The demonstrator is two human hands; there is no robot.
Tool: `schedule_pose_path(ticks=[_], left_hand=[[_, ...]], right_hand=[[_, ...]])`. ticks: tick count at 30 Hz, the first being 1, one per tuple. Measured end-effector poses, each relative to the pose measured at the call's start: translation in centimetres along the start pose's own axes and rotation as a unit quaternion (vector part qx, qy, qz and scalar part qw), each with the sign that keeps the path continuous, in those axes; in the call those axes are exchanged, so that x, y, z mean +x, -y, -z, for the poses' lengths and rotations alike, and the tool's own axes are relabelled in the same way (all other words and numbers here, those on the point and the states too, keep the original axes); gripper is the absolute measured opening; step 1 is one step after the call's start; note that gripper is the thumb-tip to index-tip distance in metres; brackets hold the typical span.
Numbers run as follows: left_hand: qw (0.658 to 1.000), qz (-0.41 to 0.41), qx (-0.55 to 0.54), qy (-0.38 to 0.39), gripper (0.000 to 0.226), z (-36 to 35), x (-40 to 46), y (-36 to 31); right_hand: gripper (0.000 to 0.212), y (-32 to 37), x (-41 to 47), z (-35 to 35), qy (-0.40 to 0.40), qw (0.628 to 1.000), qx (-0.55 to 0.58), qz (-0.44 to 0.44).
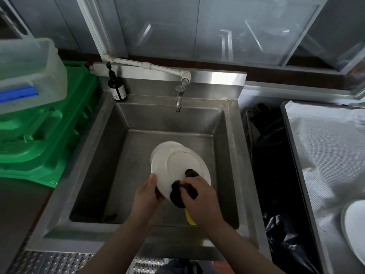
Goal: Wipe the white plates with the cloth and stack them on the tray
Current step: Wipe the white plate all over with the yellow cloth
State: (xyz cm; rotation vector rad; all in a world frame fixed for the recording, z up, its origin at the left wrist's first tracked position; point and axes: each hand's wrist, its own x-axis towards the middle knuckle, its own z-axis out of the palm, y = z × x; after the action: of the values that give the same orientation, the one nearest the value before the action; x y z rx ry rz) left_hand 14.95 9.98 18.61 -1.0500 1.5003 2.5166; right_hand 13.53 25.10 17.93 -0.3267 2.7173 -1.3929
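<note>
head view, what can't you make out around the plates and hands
- Plates: how many are in the stack; the top one covers the rest.
- Left hand: fingers hidden under the plate rim.
- Dark cloth: partly covered by the right hand.
- Plate on tray: cut by the frame's right edge.

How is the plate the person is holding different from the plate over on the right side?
The held plate is tilted up over the sink; the plate on the tray lies flat. The held plate is gripped by the left hand while the right hand rubs a dark cloth on it; nothing touches the tray plate. The held plate shows whole; the tray plate is cut off by the picture edge. Both are white.
</note>
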Motion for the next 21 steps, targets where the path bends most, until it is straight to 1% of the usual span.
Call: schedule_pose_path(ticks=[2,5,10,12,16,19,21], left_hand=[[1.0,0.004,-0.013,0.001,0.031,0.0,-0.1,-0.1],[1.0,0.007,-0.006,-0.005,0.032,-0.1,-0.1,0.1],[1.0,0.008,0.012,-0.018,0.035,0.3,0.1,0.5],[1.0,0.009,0.012,-0.015,0.035,0.3,0.1,0.5],[1.0,0.006,0.005,-0.017,0.033,0.2,0.2,0.2],[1.0,0.002,0.002,-0.014,0.03,0.2,0.1,0.1],[1.0,0.002,0.004,-0.015,0.03,0.2,0.1,0.0]], right_hand=[[0.01,0.1,-0.3,-0.4,0.005,0.999,-0.019,0.029],[0.019,0.2,-1.0,-0.9,0.031,0.996,-0.043,0.069],[0.018,0.1,-1.7,-1.3,0.081,0.986,-0.066,0.131],[0.019,-0.2,-1.6,-1.2,0.079,0.986,-0.069,0.133],[0.019,-0.8,-1.4,-0.7,0.049,0.99,-0.06,0.119],[0.019,-1.5,-1.1,-0.2,0.024,0.996,-0.033,0.085],[0.015,-2.3,-1.0,0.2,0.007,0.998,-0.022,0.054]])
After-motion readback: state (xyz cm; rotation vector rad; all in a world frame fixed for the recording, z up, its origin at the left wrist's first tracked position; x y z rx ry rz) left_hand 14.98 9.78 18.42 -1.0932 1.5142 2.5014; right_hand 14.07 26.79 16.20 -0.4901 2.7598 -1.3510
